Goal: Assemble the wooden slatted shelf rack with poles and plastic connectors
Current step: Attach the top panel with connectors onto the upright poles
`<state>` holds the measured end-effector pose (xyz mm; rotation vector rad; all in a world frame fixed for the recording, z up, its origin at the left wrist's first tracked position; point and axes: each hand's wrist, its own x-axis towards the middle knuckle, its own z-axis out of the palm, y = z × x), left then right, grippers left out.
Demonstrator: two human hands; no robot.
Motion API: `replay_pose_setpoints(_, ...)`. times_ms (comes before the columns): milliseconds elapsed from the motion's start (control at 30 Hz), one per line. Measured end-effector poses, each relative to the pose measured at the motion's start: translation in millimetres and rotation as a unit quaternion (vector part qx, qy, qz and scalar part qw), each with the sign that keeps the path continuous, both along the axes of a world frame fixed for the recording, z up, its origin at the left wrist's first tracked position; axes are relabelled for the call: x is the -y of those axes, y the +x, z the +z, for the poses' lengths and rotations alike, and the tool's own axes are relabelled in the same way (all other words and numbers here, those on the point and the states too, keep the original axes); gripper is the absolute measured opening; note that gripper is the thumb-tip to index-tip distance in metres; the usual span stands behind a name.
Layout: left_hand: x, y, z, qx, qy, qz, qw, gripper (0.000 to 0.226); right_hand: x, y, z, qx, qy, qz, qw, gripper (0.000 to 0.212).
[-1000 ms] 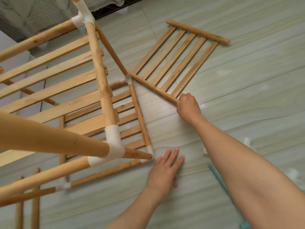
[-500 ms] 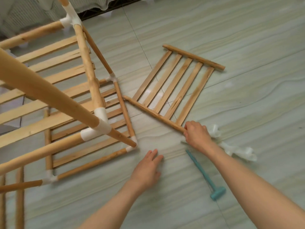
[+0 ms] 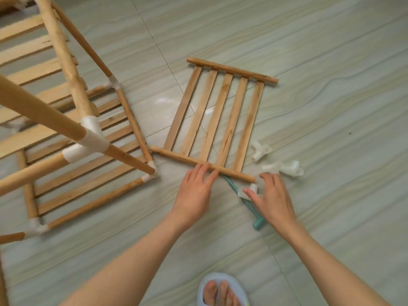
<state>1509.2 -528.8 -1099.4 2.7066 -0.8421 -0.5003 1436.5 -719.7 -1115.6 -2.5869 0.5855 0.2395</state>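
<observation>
2 hands (image 3: 231, 195) hide mallet (image 3: 257, 223) handle, connector (image 3: 254, 187) half covered

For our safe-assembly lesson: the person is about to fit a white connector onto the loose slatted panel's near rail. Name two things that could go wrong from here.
1. The right hand holds a white connector just off the end of the slatted panel; only the left hand's straight fingers steady the near rail, so the panel may slide on the smooth floor.
2. The teal mallet lies under the hands and partly under the rail, so the rail may rock or a hand may knock it.
</observation>
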Motion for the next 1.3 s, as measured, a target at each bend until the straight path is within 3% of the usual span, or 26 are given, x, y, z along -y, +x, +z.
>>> replay_pose_setpoints(100, 11, 23, -16, 0.017, 0.019, -0.010, 1.000, 0.053, -15, -17, -8, 0.022, 0.004, -0.015, 1.000, 0.055)
replay_pose_setpoints(267, 21, 45, -39, 0.097, 0.011, -0.045, 0.994, 0.031, -13, -19, -18, 0.031, 0.061, -0.024, 0.997, 0.024)
replay_pose_setpoints(400, 32, 52, -40, 0.117, 0.007, -0.071, 0.991, 0.028, -6, -16, -12, 0.069, 0.093, -0.067, 0.991, 0.020)
replay_pose_setpoints(567, 57, 62, -1, 0.173, -0.087, -0.057, 0.979, 0.015, 10, -7, 13, 0.115, 0.148, -0.148, 0.971, 0.018)
replay_pose_setpoints(700, 80, 86, 58, 0.209, -0.163, -0.031, 0.964, 0.011, 16, 4, 55, 0.172, 0.199, -0.200, 0.944, 0.021)
replay_pose_setpoints(800, 93, 103, 125, 0.153, -0.271, 0.044, 0.949, 0.023, 24, 14, 106, 0.233, 0.225, -0.229, 0.918, 0.022)
replay_pose_setpoints(933, 91, 113, 227, 0.064, -0.405, 0.146, 0.900, 0.024, 35, 19, 184, 0.325, 0.247, -0.234, 0.883, 0.018)
replay_pose_setpoints(1067, 72, 93, 337, 0.013, -0.521, 0.162, 0.838, 0.020, 30, 11, 275, 0.398, 0.270, -0.203, 0.853, 0.013)
replay_pose_setpoints(1200, 37, 50, 436, -0.008, -0.585, 0.197, 0.787, 0.017, 6, -3, 358, 0.451, 0.315, -0.158, 0.820, 0.016)
replay_pose_setpoints(1300, 0, 20, 491, -0.052, -0.630, 0.241, 0.737, 0.031, -23, -14, 407, 0.472, 0.356, -0.125, 0.797, 0.022)
